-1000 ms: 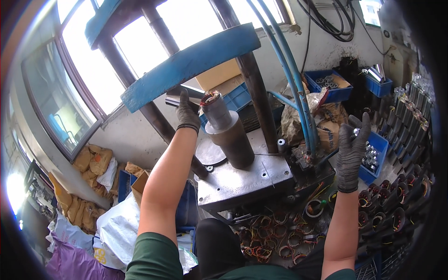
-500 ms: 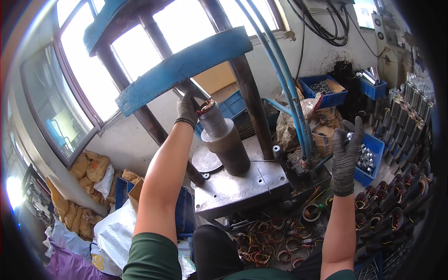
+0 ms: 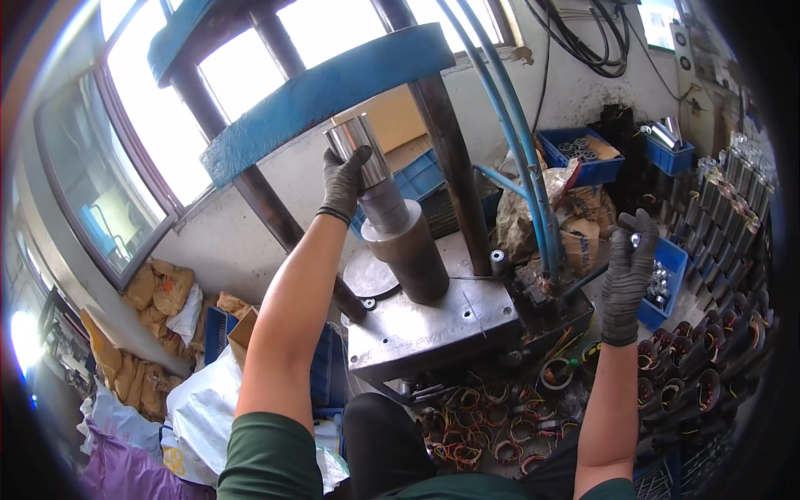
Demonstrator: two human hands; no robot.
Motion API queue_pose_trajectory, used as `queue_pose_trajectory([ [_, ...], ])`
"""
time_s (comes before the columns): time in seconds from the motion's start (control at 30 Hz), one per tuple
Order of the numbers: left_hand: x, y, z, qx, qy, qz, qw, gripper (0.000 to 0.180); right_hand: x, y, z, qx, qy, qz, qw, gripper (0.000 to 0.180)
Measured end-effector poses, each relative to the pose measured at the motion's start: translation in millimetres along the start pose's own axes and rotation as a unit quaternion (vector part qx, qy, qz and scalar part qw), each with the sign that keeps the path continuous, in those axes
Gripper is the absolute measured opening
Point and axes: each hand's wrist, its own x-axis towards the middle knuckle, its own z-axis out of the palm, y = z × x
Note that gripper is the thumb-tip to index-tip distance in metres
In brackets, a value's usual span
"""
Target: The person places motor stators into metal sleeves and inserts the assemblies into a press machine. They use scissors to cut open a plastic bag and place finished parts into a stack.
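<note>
Now the polished metal sleeve [image 3: 358, 142] sits over the top of the grey cylindrical core [image 3: 385, 208], hiding the wired end that showed half a second ago, when the sleeve was beside it. Beneath is a dark round pedestal [image 3: 414, 265]; the press's blue crossbeam [image 3: 325, 98] looms close by. The gloved left hand [image 3: 343, 183] grips the sleeve's lower part; the right hand [image 3: 627, 279], half curled, holds a small shiny metal piece [image 3: 636, 240] near a blue bin [image 3: 677, 260].
</note>
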Motion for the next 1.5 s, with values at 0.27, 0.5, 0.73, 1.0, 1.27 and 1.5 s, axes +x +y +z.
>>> queue_pose_trajectory([
  [0.27, -3.7, -13.6, -2.2, 0.030, 0.012, 0.043, 0.999, 0.079, 8.4, 5.5, -18.7, 0.041, 0.001, 0.054, 0.998, 0.028],
  [0.5, -18.5, -25.1, 4.3, 0.017, 0.024, 0.079, 0.996, 0.085, 27.8, -28.2, -54.0, -0.117, -0.097, 0.072, 0.986, 0.029],
  [0.73, -55.2, -70.9, -1.8, 0.074, 0.044, 0.114, 0.990, 0.095, 20.3, -54.0, -67.1, -0.253, -0.217, 0.013, 0.943, 0.038],
  [1.0, -64.5, -66.4, -5.5, 0.111, 0.055, -0.018, 0.992, 0.078, 4.5, -98.2, -74.5, -0.296, -0.327, 0.079, 0.894, 0.071],
  [1.27, -58.5, -74.0, -37.8, 0.062, 0.017, -0.025, 0.998, 0.086, -10.3, -144.7, -73.5, -0.364, -0.715, 0.021, 0.596, 0.055],
  [1.5, -55.2, -78.4, -15.9, 0.022, -0.007, -0.019, 1.000, 0.099, -60.0, -129.6, -132.6, -0.428, -0.709, -0.051, 0.558, 0.031],
])
